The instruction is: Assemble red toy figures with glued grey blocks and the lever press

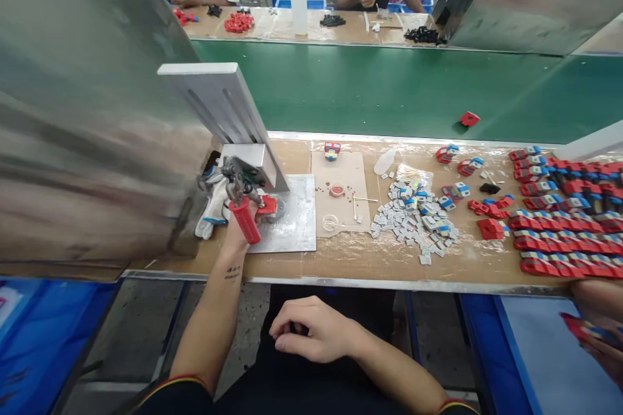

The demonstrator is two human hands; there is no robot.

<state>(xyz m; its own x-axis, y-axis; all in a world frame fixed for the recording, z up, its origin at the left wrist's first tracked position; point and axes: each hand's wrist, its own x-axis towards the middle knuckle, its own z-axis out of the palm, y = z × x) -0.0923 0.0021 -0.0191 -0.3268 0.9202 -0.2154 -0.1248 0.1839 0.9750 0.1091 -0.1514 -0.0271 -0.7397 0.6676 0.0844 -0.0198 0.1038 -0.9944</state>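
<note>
My left hand (pixel 235 233) is at the metal toggle clamp, mostly hidden behind its red ribbed handle (pixel 246 222); its fingers do not show. Under the clamp's tip, a red toy part (pixel 267 205) sits on the silver metal base plate (pixel 296 220). A slotted metal upright (pixel 219 104) leans above it. Over my lap, my right hand (pixel 311 329) hovers with fingers curled in toward the thumb, and nothing shows in it.
Small grey pieces (pixel 399 224) lie heaped right of a cardboard sheet (pixel 341 172) with swabs. Rows of red toy vehicles (pixel 559 240) fill the right end. A co-worker's hand (pixel 603 331) holds a red piece there. Beyond runs a green belt (pixel 365 87) carrying one red part (pixel 470 118).
</note>
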